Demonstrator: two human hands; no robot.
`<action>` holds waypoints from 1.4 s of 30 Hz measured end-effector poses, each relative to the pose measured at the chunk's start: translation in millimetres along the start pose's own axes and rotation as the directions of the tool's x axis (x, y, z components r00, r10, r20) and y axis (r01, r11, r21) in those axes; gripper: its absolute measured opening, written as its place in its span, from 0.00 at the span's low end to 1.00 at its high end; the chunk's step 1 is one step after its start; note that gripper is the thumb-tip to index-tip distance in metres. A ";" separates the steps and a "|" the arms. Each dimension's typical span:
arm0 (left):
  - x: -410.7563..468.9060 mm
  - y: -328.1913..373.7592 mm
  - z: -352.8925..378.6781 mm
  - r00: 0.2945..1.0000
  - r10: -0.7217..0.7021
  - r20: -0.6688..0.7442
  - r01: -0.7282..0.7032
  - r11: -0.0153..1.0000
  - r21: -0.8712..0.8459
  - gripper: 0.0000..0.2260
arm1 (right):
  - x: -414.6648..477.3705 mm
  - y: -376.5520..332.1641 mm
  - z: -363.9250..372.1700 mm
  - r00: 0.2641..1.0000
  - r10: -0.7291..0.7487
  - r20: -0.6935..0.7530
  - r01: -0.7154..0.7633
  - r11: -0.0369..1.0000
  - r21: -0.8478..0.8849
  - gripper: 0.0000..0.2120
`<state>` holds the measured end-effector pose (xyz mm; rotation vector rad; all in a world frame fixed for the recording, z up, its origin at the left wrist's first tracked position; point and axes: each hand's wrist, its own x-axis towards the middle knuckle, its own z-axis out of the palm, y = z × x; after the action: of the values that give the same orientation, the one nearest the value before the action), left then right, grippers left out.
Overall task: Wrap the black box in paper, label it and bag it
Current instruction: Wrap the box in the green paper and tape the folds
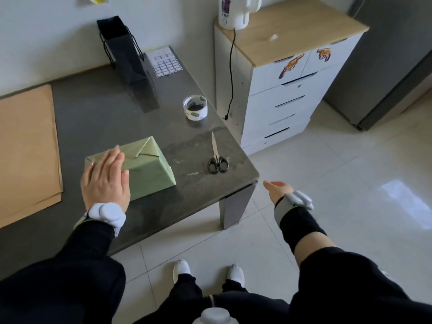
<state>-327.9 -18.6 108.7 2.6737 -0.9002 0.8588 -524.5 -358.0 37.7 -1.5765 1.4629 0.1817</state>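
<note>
I see the left hand (105, 181) flat, fingers straight, atop the green-wrapped box (149, 174), right hand (278, 190) open, holding nothing (tape roll (195, 111) beyond the fingertips, print unreadable).

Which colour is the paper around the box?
Pale green paper, seen in the head view.

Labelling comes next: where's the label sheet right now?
In the head view the label sheet lies flat at the far right corner of the table, right of the upright black bag, beyond the tape roll.
</note>
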 end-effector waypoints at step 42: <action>-2.1 1.4 4.5 0.999 -0.026 -0.020 0.027 0.999 0.028 0.16 | -53.6 18.3 50.2 0.142 -0.951 0.274 0.905 0.012 -0.426 0.05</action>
<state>-328.0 -20.2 103.8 2.6897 -0.8525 0.8973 -531.1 -282.6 36.3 -2.7342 0.0157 -0.3657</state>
